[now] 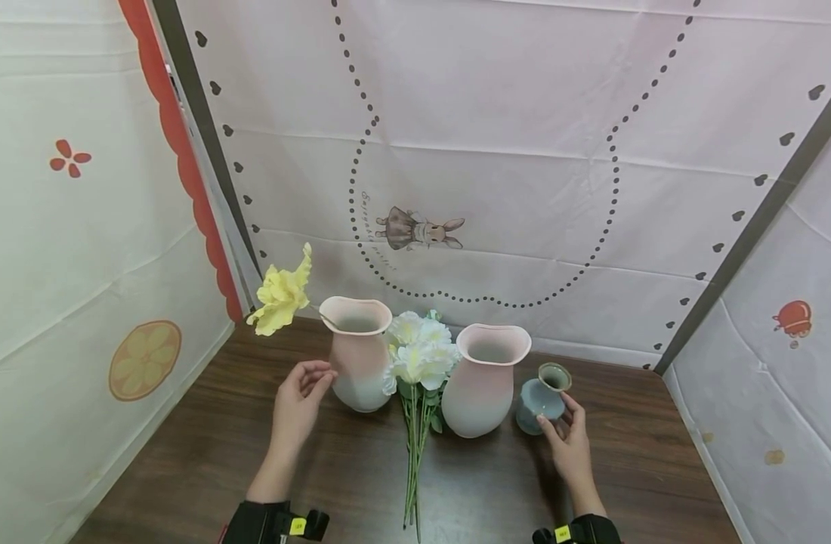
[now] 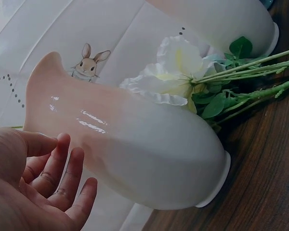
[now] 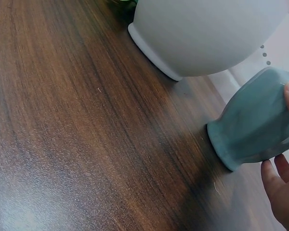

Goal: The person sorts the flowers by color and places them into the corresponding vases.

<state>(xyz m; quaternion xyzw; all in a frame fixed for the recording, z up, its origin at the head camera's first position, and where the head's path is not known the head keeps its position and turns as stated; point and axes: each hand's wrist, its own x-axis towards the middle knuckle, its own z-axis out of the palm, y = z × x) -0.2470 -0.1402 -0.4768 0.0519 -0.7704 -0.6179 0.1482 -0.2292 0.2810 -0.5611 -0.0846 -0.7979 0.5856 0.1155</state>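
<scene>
While the R hand (image 1: 570,444) grips the blue vase (image 1: 536,406) btwn thumb and fingers, the L hand (image 1: 298,402) holds nothing, fingers loosely bent right by the L vase (image 1: 359,366); can't tell if the tips touch it. Blue vase is at the R end of the row, near the R vase (image 1: 480,397), mouth up; can't tell if its base sits on the table (image 1: 647,453) or slightly off it. L vase and R vase nearly match: pink up top, whitish below, wavy rims, both upright. One yellow flower (image 1: 279,298) is in the L vase, stem over the rim, bloom leaning out L above the L hand. Btwn L vase and R vase lie white flowers (image 1: 422,353) w/ green leaves (image 1: 437,421), blooms toward the back, stems (image 1: 413,438) running fwd. Table's dark brown wood grain. Behind: pale cloth (image 1: 490,189) w/ dotted line and rabbit print (image 1: 415,229), sideways. L side panel (image 1: 82,249) has an orange-slice print (image 1: 146,360).
</scene>
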